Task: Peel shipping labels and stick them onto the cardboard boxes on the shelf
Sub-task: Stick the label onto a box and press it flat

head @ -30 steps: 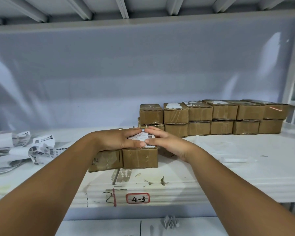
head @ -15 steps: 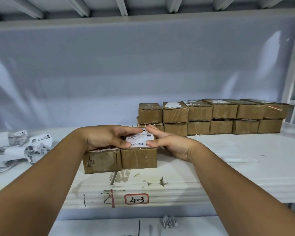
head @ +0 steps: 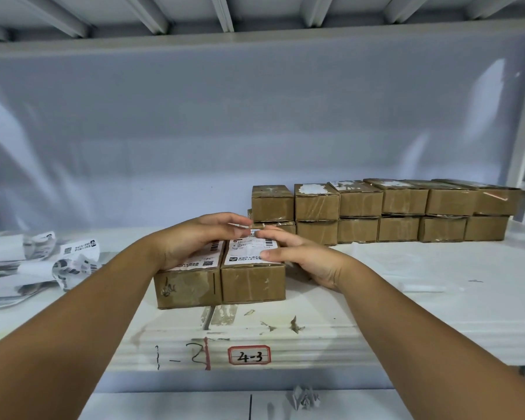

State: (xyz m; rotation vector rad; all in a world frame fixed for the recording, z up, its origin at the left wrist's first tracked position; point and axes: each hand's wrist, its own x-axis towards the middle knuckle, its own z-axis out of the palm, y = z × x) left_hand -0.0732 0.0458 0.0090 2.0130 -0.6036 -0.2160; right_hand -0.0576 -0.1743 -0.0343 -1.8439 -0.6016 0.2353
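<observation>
Two boxes under the hands, touching side by side at the front of the white shelf (head: 406, 298): left-hand brown cardboard box (head: 188, 286) and right-hand brown cardboard box (head: 252, 283), each topped with a printed label. Left hand (head: 194, 237) draped over the nearer-left box, fingers loosely curved and gripping nothing, palm covering much of the left white shipping label (head: 200, 262), fingertips reaching the far edge next to the other hand's index finger. Right hand (head: 300, 253) spread, fingers apart and clamped on nothing: fingertips on the far strip of the right white shipping label (head: 246, 253), thumb on its near right part, heel off the box's right side. Judged to be the pressing-down stage, with the label already laid. To finish well: sweep from the label's middle out toward its edges, chasing air and creases ahead of the fingertips; make a firm pass along the far edge and corners, likeliest to lift on taped, scuffed cardboard; steady the box with the left hand against sliding; keep the barcode flat; avoid bridging the seam between the pair. Beyond the right fingertips and off to their right, a two-high row of similar brown boxes (head: 400, 213), with white scraps on several tops. Well out past the left forearm, a heap of crumpled white printed paper strips (head: 43, 262). Below the wrists, on the shelf lip, a red-bordered tag marked 4-3 (head: 249, 356).
</observation>
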